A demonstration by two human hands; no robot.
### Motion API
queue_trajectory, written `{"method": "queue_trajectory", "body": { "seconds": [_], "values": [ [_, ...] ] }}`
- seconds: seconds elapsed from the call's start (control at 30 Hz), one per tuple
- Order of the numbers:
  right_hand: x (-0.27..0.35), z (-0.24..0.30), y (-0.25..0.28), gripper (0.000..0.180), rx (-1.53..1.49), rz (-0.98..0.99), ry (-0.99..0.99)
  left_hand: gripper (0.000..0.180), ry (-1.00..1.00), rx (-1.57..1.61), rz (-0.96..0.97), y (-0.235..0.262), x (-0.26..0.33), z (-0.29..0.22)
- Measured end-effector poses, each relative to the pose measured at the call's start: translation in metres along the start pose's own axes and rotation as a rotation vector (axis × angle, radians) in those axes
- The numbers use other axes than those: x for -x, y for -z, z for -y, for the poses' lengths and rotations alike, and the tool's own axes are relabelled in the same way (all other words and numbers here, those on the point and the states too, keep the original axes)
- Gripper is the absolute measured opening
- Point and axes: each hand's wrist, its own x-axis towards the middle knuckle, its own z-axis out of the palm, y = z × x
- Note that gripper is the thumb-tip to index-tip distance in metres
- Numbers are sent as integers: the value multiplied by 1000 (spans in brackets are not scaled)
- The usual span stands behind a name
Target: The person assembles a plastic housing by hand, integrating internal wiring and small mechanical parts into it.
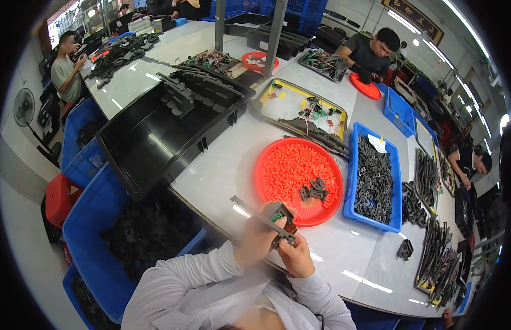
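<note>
Both my hands meet in front of me, near the table's front edge. My left hand (254,242) is closed around a black plastic housing (283,209) with a green piece inside it; a long thin dark arm sticks out to the left. The fingers of my right hand (297,257) pinch the housing's lower end. Motion blurs the left hand somewhat. Just beyond lies a round red tray (313,219) full of small orange-red pieces (294,165), with several black plastic parts (317,191) on top of them.
Right of the tray stands a blue bin (351,184) of black parts; one loose black part (405,249) lies nearby. A large black crate (148,148) sits at left, above blue bins (93,236). Behind are a yellow-edged tray (274,113) and metal posts (274,38). Co-workers sit around the tables.
</note>
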Motion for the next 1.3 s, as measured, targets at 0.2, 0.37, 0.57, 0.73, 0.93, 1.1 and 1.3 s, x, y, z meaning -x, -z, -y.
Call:
{"method": "queue_trajectory", "body": {
  "seconds": [0.2,0.37,0.57,0.73,0.93,1.1,1.3],
  "values": [
    [-1,-29,19,38,40,-83,54,22,58,14,-4,1,3,-2],
    [-4,-25,15,40,-73,-54,16,23,-12,68,17,9,1,10],
    [-11,-27,33,47,73,3,88,30,-166,-36,11,6,-5,10],
    [-13,-7,39,52,130,82,-7,33,36,369,59,8,-9,17],
    [-6,3,48,46,894,-274,635,38,38,299,59,7,-10,16],
    [-6,3,43,38,1035,-254,709,38,-41,197,80,6,-7,22],
    [-11,3,48,33,970,-235,668,29,-100,185,104,3,-11,21]
  ]
}}
